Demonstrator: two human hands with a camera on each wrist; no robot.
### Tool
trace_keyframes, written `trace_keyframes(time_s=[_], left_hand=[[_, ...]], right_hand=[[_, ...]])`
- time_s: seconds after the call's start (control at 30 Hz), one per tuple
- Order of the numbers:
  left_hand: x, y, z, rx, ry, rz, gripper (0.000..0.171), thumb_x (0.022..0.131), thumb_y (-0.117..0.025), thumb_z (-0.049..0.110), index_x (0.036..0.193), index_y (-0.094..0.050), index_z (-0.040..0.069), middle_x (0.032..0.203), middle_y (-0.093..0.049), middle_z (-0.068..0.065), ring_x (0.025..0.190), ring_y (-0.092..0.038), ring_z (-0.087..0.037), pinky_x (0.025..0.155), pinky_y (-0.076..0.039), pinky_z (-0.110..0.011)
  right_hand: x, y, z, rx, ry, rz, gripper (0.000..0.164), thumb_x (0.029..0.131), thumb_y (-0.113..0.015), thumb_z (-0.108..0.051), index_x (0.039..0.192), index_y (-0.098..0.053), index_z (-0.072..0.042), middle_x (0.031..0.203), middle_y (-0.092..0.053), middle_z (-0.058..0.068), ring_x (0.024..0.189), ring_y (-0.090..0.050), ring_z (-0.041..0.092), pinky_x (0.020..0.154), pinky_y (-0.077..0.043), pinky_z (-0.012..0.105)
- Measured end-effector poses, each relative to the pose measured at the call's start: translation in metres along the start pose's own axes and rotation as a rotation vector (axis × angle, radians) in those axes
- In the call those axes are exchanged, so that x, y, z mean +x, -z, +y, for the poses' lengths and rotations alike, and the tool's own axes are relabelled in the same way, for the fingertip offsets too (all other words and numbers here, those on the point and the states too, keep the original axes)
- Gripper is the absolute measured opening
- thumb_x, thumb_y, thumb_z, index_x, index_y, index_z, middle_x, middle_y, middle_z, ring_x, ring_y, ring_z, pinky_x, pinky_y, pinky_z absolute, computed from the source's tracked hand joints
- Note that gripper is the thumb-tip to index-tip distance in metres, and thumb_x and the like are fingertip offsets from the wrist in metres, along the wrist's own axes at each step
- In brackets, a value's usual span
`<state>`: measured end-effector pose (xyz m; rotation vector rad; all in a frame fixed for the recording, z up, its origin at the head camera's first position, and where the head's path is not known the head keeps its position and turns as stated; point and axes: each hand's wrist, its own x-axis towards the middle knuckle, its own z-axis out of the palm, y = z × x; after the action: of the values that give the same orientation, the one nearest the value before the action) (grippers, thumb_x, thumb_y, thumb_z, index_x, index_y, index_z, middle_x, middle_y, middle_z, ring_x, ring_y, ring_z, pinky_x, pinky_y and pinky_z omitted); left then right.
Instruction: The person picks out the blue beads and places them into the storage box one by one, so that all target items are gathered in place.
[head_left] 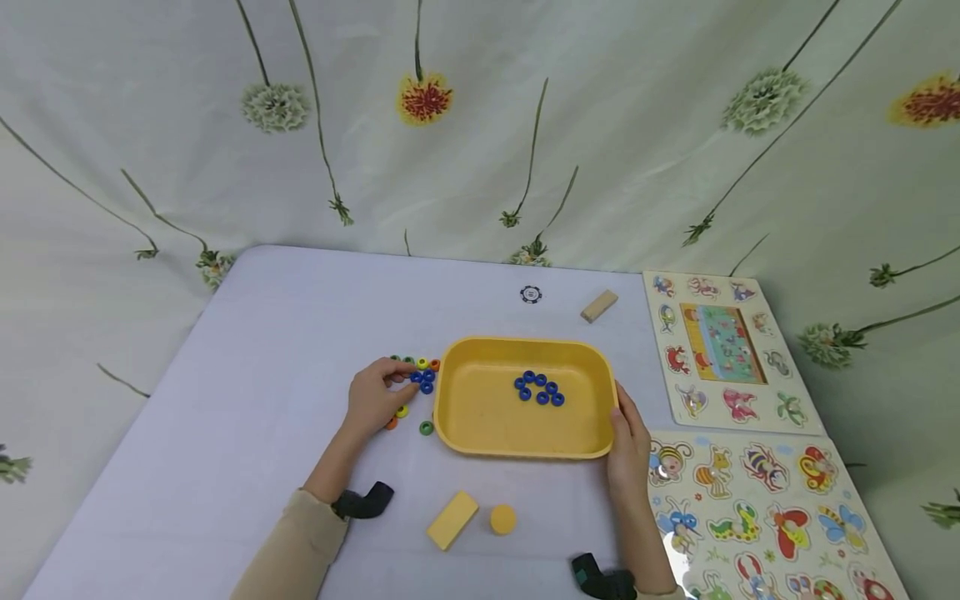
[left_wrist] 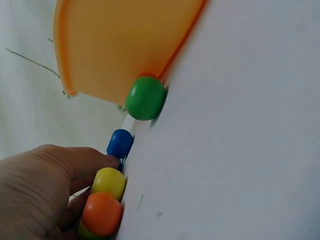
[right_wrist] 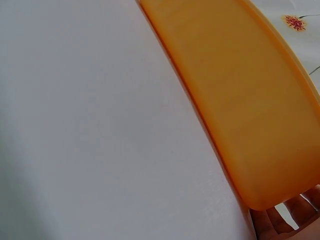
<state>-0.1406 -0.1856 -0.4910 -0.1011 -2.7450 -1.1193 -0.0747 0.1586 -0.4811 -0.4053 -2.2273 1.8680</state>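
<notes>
A yellow plastic tray (head_left: 480, 425) stands on the table with several blue beads (head_left: 542, 397) inside. At its right end my right hand (head_left: 628, 446) grips the wall, thumb by the rim and fingers along the outside; the right wrist view shows some fingers (right_wrist: 280, 222) at the tray's end. My left hand (head_left: 373, 398) is at the tray's left side, thumb and forefinger spread about a small group of blue beads (head_left: 427, 387). In the left wrist view the thumb tip is close to a blue bead (left_wrist: 120, 143); whether it touches is unclear. Yellow (left_wrist: 109, 181) and orange (left_wrist: 101, 214) beads lie beside that hand.
A green bead (head_left: 426, 427) lies near the tray's lower left corner. In front are a yellow block (head_left: 453, 520) and a yellow disc (head_left: 502, 519). Behind are a poker chip (head_left: 531, 294) and a wooden block (head_left: 599, 306). Two picture puzzle boards (head_left: 780, 408) occupy the right side.
</notes>
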Motion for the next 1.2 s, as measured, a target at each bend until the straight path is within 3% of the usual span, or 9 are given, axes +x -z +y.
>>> trace_keyframes(time_s=[0.23,0.37,0.47,0.67,0.83,1.03,1.2], left_hand=[[0.000,0.003,0.006,-0.029,0.028,0.032,0.022,0.074,-0.070,0.021,0.095,-0.067,0.015,0.083,-0.059,0.001,0.076,-0.051,-0.012,0.066,-0.043,-0.024],[0.002,0.012,0.024,-0.119,0.011,0.107,0.022,0.074,-0.070,0.016,0.095,-0.066,0.013,0.083,-0.060,0.000,0.075,-0.055,-0.011,0.065,-0.048,-0.020],[0.007,0.017,0.043,-0.184,-0.041,0.098,0.022,0.074,-0.070,0.015,0.095,-0.066,0.012,0.083,-0.060,0.000,0.072,-0.056,-0.011,0.063,-0.048,-0.017],[0.018,0.010,0.085,-0.293,-0.161,-0.081,0.021,0.073,-0.070,0.009,0.094,-0.065,0.008,0.085,-0.060,-0.002,0.071,-0.056,-0.012,0.063,-0.050,-0.020],[0.027,-0.013,0.109,-0.210,-0.187,-0.234,0.017,0.072,-0.070,0.009,0.089,-0.066,0.008,0.081,-0.060,0.000,0.067,-0.055,-0.009,0.060,-0.049,-0.019],[0.034,-0.043,0.116,-0.092,-0.158,-0.399,0.015,0.069,-0.069,0.008,0.084,-0.066,0.008,0.071,-0.059,0.002,0.062,-0.053,-0.007,0.058,-0.046,-0.018],[0.037,-0.061,0.116,-0.009,-0.161,-0.482,0.013,0.069,-0.069,0.008,0.082,-0.065,0.010,0.069,-0.059,0.004,0.064,-0.053,-0.007,0.060,-0.045,-0.018]], right_hand=[[0.000,0.000,0.000,0.015,0.008,-0.012,0.035,0.095,-0.035,-0.032,0.129,-0.043,-0.033,0.132,-0.043,-0.014,0.125,-0.035,0.003,0.102,-0.029,0.022],[-0.001,0.000,-0.001,0.022,0.017,-0.018,0.035,0.095,-0.035,-0.031,0.129,-0.043,-0.031,0.132,-0.043,-0.013,0.125,-0.035,0.004,0.102,-0.030,0.021],[-0.001,0.001,-0.001,0.029,0.016,-0.015,0.034,0.095,-0.035,-0.031,0.128,-0.044,-0.033,0.132,-0.044,-0.015,0.124,-0.036,0.002,0.101,-0.030,0.018],[0.000,0.001,-0.001,0.029,0.021,-0.008,0.034,0.095,-0.036,-0.032,0.128,-0.044,-0.034,0.131,-0.044,-0.016,0.123,-0.036,0.002,0.102,-0.030,0.023],[0.002,0.000,0.000,0.033,0.000,-0.009,0.034,0.095,-0.036,-0.030,0.128,-0.044,-0.035,0.132,-0.043,-0.016,0.124,-0.036,0.002,0.103,-0.029,0.026],[0.003,0.000,0.002,0.029,-0.009,-0.005,0.034,0.095,-0.036,-0.027,0.128,-0.045,-0.033,0.132,-0.044,-0.014,0.125,-0.035,0.003,0.104,-0.028,0.027],[0.003,0.001,0.001,0.022,-0.005,-0.007,0.034,0.095,-0.036,-0.028,0.128,-0.045,-0.032,0.132,-0.043,-0.013,0.125,-0.035,0.004,0.104,-0.028,0.029]])
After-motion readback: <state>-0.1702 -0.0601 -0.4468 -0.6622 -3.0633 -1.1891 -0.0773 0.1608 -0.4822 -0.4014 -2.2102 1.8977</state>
